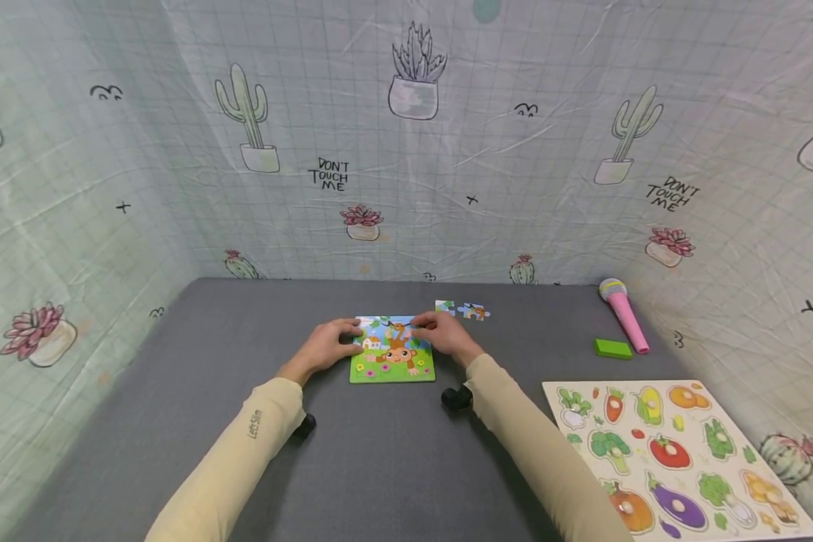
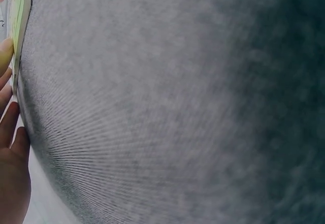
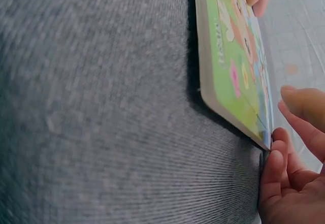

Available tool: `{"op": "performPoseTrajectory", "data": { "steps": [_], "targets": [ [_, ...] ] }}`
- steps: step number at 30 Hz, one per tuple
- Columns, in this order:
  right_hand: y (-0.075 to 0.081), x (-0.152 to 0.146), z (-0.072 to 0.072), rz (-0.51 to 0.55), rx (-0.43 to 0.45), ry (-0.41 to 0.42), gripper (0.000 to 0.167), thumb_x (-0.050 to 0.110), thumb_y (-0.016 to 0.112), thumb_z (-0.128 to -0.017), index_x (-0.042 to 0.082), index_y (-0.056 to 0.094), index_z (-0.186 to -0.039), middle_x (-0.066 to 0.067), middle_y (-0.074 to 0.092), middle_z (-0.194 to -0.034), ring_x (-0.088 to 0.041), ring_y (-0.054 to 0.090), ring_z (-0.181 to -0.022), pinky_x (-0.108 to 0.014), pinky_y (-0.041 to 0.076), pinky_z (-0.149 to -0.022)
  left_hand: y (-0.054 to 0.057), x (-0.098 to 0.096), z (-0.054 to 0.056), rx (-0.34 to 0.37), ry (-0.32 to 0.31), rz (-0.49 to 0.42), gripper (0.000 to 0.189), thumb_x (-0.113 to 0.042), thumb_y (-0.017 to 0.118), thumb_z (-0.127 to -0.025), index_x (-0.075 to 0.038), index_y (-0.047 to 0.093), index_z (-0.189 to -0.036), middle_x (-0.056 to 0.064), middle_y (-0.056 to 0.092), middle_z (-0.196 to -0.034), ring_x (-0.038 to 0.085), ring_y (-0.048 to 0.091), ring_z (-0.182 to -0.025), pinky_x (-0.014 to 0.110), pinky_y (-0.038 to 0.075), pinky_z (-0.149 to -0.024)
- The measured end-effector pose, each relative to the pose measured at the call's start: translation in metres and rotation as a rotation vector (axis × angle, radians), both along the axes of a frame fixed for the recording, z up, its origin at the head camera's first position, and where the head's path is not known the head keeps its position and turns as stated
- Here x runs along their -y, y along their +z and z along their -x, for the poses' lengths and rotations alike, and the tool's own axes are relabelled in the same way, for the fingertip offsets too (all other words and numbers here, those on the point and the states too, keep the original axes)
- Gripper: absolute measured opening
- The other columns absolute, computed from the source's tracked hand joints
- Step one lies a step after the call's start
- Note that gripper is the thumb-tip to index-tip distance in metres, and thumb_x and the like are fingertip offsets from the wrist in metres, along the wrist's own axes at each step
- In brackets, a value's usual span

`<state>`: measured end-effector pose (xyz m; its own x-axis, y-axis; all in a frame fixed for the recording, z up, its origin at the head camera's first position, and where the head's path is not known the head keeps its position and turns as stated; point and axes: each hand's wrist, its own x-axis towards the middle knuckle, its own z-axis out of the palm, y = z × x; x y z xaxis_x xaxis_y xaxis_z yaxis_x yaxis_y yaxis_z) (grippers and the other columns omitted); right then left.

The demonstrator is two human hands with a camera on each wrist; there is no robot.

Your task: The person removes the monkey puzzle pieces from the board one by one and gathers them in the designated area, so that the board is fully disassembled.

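Observation:
Between the two hands on the grey tabletop lies a jigsaw puzzle [image 1: 396, 369] with a monkey picture on a green board. My left hand [image 1: 327, 345] holds its left edge, the thumb over the face and the other fingers along the side. At the upper right part of the board is my right hand [image 1: 443, 331]. In the right wrist view its thumb [image 3: 304, 104] is raised off the board while the lower fingertips [image 3: 278, 135] are right at the corner. Just behind this hand lie two loose puzzle pieces, a corner piece [image 1: 445, 306] and another piece [image 1: 474, 312].
To the right a vegetable peg board [image 1: 599, 412] lies near the table's front. Beyond it are a green block [image 1: 613, 348] and a pink toy microphone [image 1: 625, 315]. A patterned cloth [image 1: 406, 173] hangs along the back and sides of the table.

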<state>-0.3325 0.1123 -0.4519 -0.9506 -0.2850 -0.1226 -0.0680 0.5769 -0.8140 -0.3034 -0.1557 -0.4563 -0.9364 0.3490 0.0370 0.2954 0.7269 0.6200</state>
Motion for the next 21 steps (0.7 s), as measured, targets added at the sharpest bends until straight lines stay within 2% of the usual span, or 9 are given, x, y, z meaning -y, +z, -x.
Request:
{"op": "performPoseTrajectory", "data": {
  "steps": [6, 9, 12, 15, 21],
  "targets": [
    [0.0014, 0.0016, -0.0009, -0.015, -0.02, 0.037, 0.029, 0.017, 0.067, -0.094, 0.01, 0.069, -0.122, -0.01, 0.061, -0.126, -0.026, 0.058, -0.102, -0.039, 0.051, -0.084, 0.0015, 0.0007, 0.0, -0.001, -0.003, -0.001, 0.037, -0.019, 0.07, -0.092, -0.001, 0.066, -0.124, 0.015, 0.048, -0.146, 0.038, 0.037, -0.138, 0.054, 0.03, -0.113],
    [0.0011, 0.003, -0.0016, -0.02, -0.035, 0.06, 0.029, 0.015, 0.068, -0.093, 0.008, 0.07, -0.122, -0.011, 0.061, -0.127, -0.022, 0.057, -0.093, -0.036, 0.05, -0.076, 0.0018, 0.0006, -0.0003, 0.0, -0.001, 0.001, 0.037, -0.019, 0.071, -0.091, -0.001, 0.066, -0.124, 0.015, 0.048, -0.146, 0.038, 0.037, -0.138, 0.054, 0.031, -0.113],
    [0.0, 0.0043, -0.0017, -0.018, -0.049, 0.073, 0.029, 0.012, 0.068, -0.092, 0.007, 0.07, -0.121, -0.013, 0.061, -0.128, -0.018, 0.049, -0.078, -0.032, 0.042, -0.065, 0.0011, 0.0001, 0.0004, 0.002, -0.001, 0.004, 0.037, -0.019, 0.071, -0.091, -0.001, 0.067, -0.124, 0.015, 0.047, -0.146, 0.038, 0.037, -0.138, 0.054, 0.031, -0.112],
    [-0.0013, 0.0055, -0.002, -0.016, -0.056, 0.081, 0.029, 0.01, 0.069, -0.091, 0.006, 0.071, -0.12, -0.015, 0.06, -0.13, -0.018, 0.039, -0.07, -0.031, 0.035, -0.06, 0.0006, -0.0005, 0.0012, 0.006, 0.002, 0.009, 0.037, -0.02, 0.071, -0.091, -0.001, 0.067, -0.123, 0.014, 0.048, -0.146, 0.038, 0.038, -0.138, 0.054, 0.031, -0.112],
    [-0.0021, 0.0067, -0.0029, -0.012, -0.05, 0.077, 0.025, 0.009, 0.07, -0.091, 0.007, 0.073, -0.116, -0.016, 0.058, -0.132, -0.018, 0.039, -0.071, -0.03, 0.034, -0.059, 0.0009, -0.001, 0.002, 0.017, 0.0, 0.018, 0.037, -0.02, 0.071, -0.092, -0.002, 0.067, -0.124, 0.014, 0.047, -0.146, 0.038, 0.037, -0.138, 0.054, 0.031, -0.112]
  ]
}}
